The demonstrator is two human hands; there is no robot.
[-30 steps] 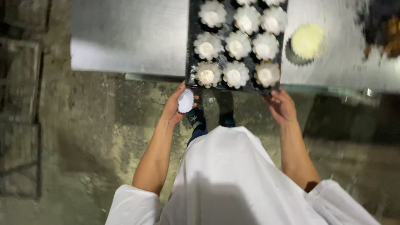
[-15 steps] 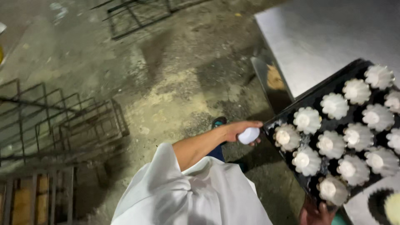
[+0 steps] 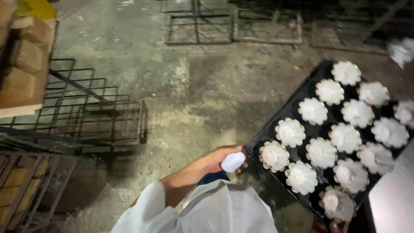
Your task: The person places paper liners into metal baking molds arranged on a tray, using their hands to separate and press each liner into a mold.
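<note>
Head view: I see tray [image 3: 282, 123] fully loaded with filled moulds [image 3: 312, 110], off table. Left hand [image 3: 222, 159] grips corner plus white lump [image 3: 233, 162]; right hand [image 3: 330, 226] mostly hidden, grip unclear.

Right hand [image 3: 330, 226] mostly cut off by the bottom edge; only fingertips show under the dark tray [image 3: 276, 131], grip not readable. Tray's right end runs behind a pale surface [image 3: 394, 203] and out of frame. Left hand [image 3: 220, 159] partly covered by a small white object [image 3: 233, 162], kind unclear. White blurred shape [image 3: 401, 49] at the right edge, unidentifiable. Stacked boxes [image 3: 21, 73] clipped at the left.
</note>
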